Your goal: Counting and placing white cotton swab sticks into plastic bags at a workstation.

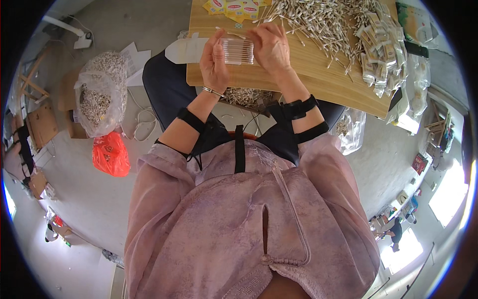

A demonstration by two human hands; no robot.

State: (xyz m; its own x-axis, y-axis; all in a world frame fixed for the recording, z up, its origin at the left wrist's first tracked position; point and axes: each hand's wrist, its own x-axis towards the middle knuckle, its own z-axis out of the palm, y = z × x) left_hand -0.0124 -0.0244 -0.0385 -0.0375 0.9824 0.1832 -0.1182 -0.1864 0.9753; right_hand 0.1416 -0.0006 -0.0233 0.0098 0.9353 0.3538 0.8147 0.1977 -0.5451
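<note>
My left hand is closed round the left end of a small clear pack of cotton swabs, held over the table's near edge. Inside it the swabs lie side by side in a row. My right hand is at the pack's right end with its fingers bent together. What those fingertips pinch, if anything, is too small to make out. A loose cotton swab shows just above the pack, between the two hands. Left of my left hand, a pale flat wrapper sticks out past the table's edge.
A big heap of loose cotton swabs covers the far part of the wooden table. Filled packs are piled at right, yellow printed cards at the back. Swabs fill a box below the edge and a clear bag beside a red bag.
</note>
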